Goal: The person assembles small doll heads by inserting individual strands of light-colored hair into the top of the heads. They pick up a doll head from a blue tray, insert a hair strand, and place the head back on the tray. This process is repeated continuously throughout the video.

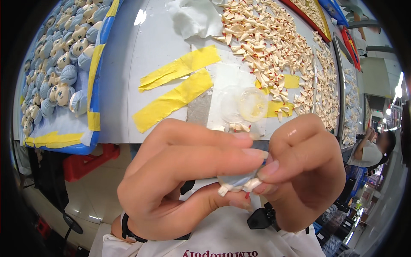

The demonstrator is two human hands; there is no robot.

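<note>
Close in front of my chest, both hands meet around a small blue-and-cream doll piece (239,180), mostly covered by fingers. My left hand (171,175) grips it between the thumb below and the long fingers above. My right hand (306,171) is closed in a pinch on a small cream part (252,184) at the piece's right edge. A red tip shows just under that part. Just beyond my fingers, a round clear shallow dish (253,105) stands on a white sheet (229,77), with a few cream parts (239,127) beside its near edge.
A blue tray (97,81) of blue-haired doll heads (64,77) stands at left. Many cream parts with red tips (269,38) cover the far right table. Yellow tape strips (175,100) and a crumpled pale cloth (195,19) lie mid-table. Another person (370,150) is at far right.
</note>
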